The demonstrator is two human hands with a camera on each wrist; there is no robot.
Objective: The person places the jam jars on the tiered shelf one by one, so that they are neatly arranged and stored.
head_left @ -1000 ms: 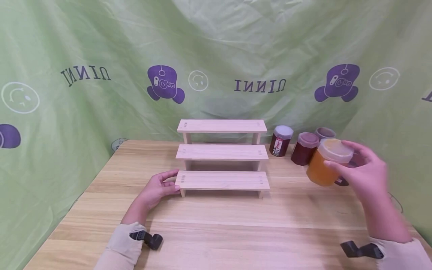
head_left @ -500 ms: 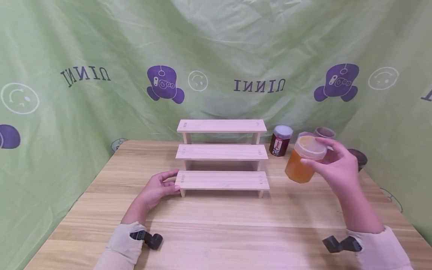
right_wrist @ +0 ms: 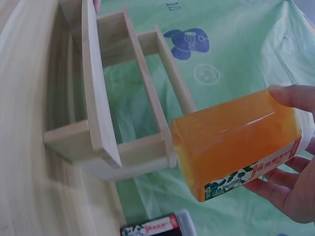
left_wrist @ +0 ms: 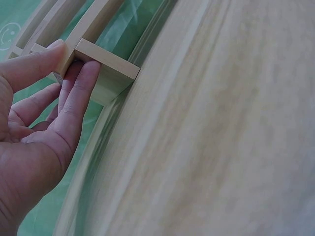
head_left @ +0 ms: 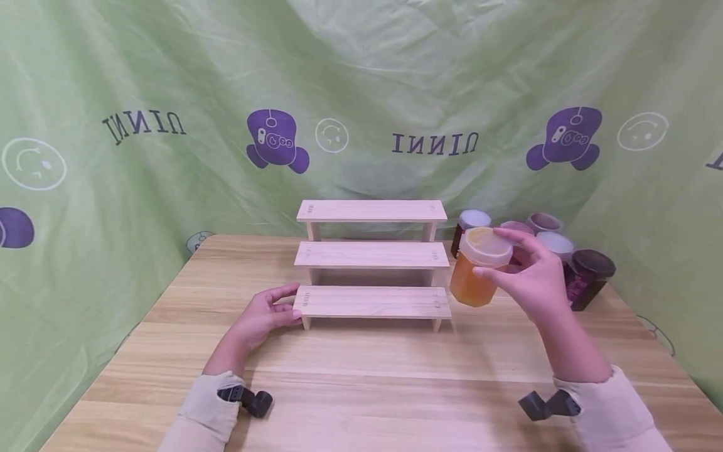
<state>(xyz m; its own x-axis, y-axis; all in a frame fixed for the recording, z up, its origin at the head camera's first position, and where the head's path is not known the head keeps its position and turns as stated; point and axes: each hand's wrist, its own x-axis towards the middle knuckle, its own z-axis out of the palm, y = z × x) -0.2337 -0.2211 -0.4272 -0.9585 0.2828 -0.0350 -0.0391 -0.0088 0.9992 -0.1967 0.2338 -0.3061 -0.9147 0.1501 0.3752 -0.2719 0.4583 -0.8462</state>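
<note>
The step in hand appears to be moving a single jar: the right hand (head_left: 533, 276) grips an orange, many-sided clear jar with a frosted white lid (head_left: 474, 279) around its upper end, thumb on one side and fingers on the other, holding it clear of the pale wood-grain desk (head_left: 361, 389), just beside the right end of the three-tier pale wooden step rack (head_left: 373, 254). The left hand (head_left: 260, 320) pinches the left end of the rack's lowest shelf (head_left: 373, 302), thumb above and fingers beneath, presumably to steady it. No jar stands on any shelf; several dark jars with pale or dark lids (head_left: 587, 282) stand behind and to the right. If the rack is the destination, the next move calls for raising the base above the chosen shelf, levelling it and lowering gently.
</note>
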